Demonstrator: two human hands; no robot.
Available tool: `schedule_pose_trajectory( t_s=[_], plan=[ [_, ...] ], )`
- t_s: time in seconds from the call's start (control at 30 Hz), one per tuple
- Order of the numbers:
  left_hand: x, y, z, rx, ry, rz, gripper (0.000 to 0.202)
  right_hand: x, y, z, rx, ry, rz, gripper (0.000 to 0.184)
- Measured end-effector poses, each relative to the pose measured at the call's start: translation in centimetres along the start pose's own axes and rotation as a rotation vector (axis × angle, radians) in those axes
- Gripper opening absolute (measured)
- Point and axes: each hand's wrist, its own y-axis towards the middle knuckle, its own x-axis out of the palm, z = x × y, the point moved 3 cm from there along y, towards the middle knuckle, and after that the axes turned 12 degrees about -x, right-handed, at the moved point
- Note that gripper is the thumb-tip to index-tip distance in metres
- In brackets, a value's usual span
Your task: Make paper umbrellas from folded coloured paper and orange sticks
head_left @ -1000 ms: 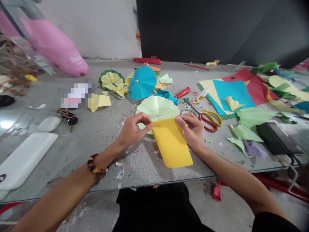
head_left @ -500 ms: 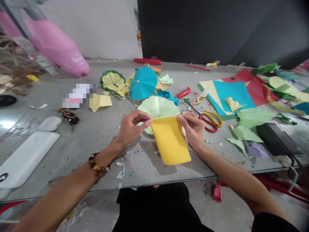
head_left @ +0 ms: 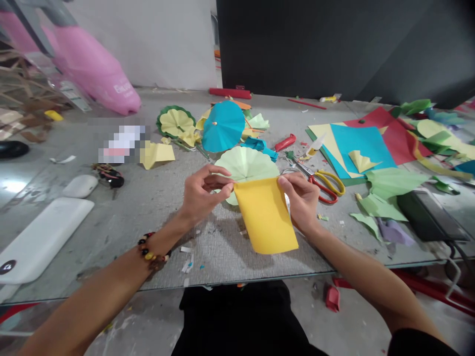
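On the counter, a white device lies well apart from the left hand, whose fingers pinch a yellow sheet inside the counter's near edge; the right hand pinches its other upper corner, near scissors.

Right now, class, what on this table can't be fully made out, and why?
Head view:
Near part of the pale green disc: hidden by the yellow paper.
Pixelated item: covered by mosaic.
Black object: cut off by the left edge.
Lettering on the pink container: blurred.
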Motion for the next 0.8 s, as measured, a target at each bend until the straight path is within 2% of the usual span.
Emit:
schedule_pose_trajectory(
  t_s=[0.13, 0.27, 0.33, 0.43, 0.63, 0.8],
  plan=[
    [0.4, -0.1, -0.1, -0.038, -0.076, -0.099, 0.037, 0.0, 0.1, -0.1, 0.01, -0.016, -0.001, 0.004],
    [1.6, -0.5, -0.6, -0.211, -0.087, -0.261, 0.069, 0.3, -0.2, -0.6, 0.012, -0.033, -0.057, 0.005],
    [2.0, -0.8, -0.8, -0.288, -0.069, -0.302, 0.059, 0.6, -0.5, -0.8, 0.013, -0.006, -0.11, 0.005],
    [2.3, -0.9, -0.8, -0.326, -0.066, -0.255, 0.037, 0.9, -0.8, -0.8, 0.021, 0.047, -0.149, 0.005],
    [1.7, -0.6, -0.6, -0.288, -0.131, -0.06, 0.039, 0.7, -0.8, -0.1, 0.056, 0.075, -0.078, 0.005],
    [1.6, -0.6, -1.0, -0.216, -0.124, -0.018, 0.037, 0.5, -0.8, 0.0, 0.064, 0.109, -0.047, 0.003]
  ],
)
